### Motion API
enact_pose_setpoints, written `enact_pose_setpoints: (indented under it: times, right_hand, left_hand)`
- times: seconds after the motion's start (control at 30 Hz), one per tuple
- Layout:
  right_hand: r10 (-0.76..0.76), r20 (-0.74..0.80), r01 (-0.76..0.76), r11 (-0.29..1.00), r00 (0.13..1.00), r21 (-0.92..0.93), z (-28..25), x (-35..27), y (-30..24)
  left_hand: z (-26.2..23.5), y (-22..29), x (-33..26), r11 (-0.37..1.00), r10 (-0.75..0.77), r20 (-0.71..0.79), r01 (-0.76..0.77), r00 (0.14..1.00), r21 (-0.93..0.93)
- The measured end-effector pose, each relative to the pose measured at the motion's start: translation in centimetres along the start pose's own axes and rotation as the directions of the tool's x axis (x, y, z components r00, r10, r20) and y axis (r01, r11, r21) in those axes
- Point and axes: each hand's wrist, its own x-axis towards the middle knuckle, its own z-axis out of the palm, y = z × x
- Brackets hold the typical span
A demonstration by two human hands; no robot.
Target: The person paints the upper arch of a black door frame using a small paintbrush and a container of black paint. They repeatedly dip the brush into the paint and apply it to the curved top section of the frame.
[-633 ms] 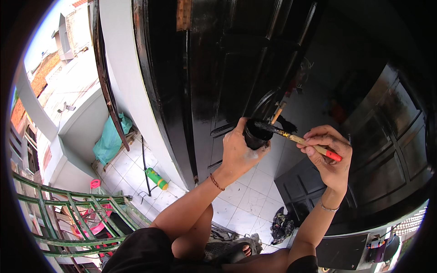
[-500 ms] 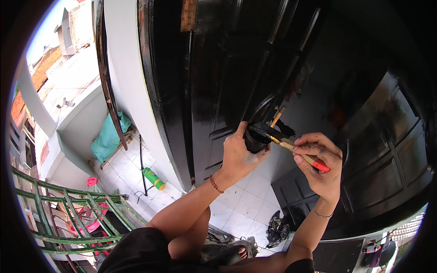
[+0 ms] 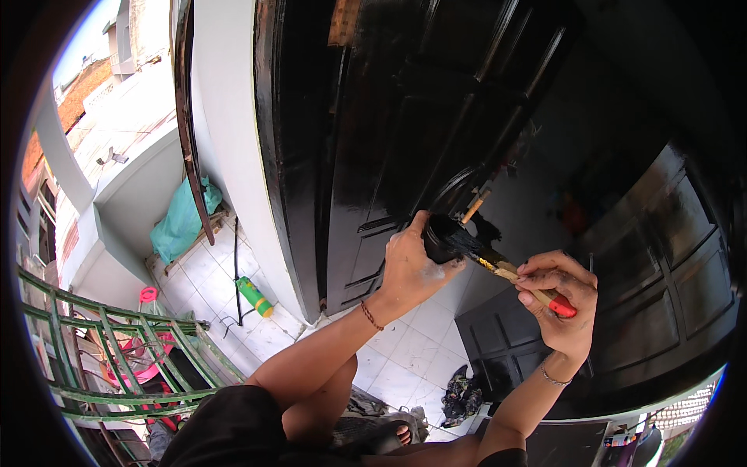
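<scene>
My left hand [image 3: 416,261] is closed around a small black paint pot [image 3: 442,243], its thumb up along the side. A thin wooden stick [image 3: 475,207] rises beyond the pot's rim. Between the fingers and thumb of my right hand [image 3: 564,300] is a paintbrush [image 3: 510,272] with a wooden, red-tipped handle. The brush's dark bristles reach to the pot's rim; whether they dip inside I cannot tell. Both hands are in front of a black panelled door [image 3: 420,101], which looks glossy above and duller grey lower down. Dark smudges mark my right fingers.
Another black panelled door [image 3: 661,272] stands at the right. On the white tiled floor [image 3: 397,338] lie a green bottle [image 3: 254,296] and a crumpled dark cloth [image 3: 461,398]. A teal bag [image 3: 183,222] rests by the wall at left. Green metal railing [image 3: 117,342] runs at lower left.
My right hand and the brush have moved a little right and down, drawing the bristles toward the pot's rim. The pot stays in my left hand. The whole view has shifted slightly.
</scene>
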Motion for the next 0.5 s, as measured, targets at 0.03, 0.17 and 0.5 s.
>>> enact_pose_setpoints:
  times: [0.03,0.17,0.5]
  right_hand:
    - [0.026,-0.029,-0.024,0.998,0.999,0.062,-0.2,-0.3,0.3]
    - [0.169,-0.295,-0.067,0.943,0.940,0.326,0.5,-0.6,0.9]
    - [0.653,-0.420,-0.132,0.623,0.630,0.771,9.7,-0.1,0.7]
  left_hand:
    - [0.1,-0.1,0.1,1.000,0.002,0.002,-0.002,1.000,0.003]
    - [0.1,0.2,0.0,0.999,-0.033,-0.037,0.032,0.999,-0.037]
    - [0.3,1.2,-0.4,0.992,-0.127,-0.104,0.128,0.986,0.001]
